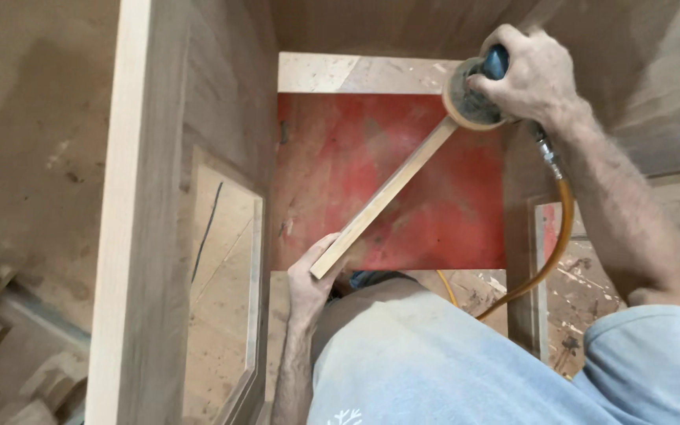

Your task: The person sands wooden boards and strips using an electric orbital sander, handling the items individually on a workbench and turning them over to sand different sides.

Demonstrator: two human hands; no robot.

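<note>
My left hand [312, 279] grips the near end of a long thin wooden strip [383, 197] that runs diagonally up to the right. My right hand [533, 75] is closed over a round air sander [470, 98], whose disc presses on the strip's far end. An orange air hose [556, 236] trails from the sander down past my right forearm. Both hands work inside an open wooden cabinet frame, above a worn red board [434, 212].
A tall wooden cabinet side panel [139, 212] stands at the left with a framed inset panel [226, 275]. Another panel [517, 181] closes the right side. Wood offcuts [9, 346] lie on the dusty floor at bottom left. My light blue shirt [434, 362] fills the bottom.
</note>
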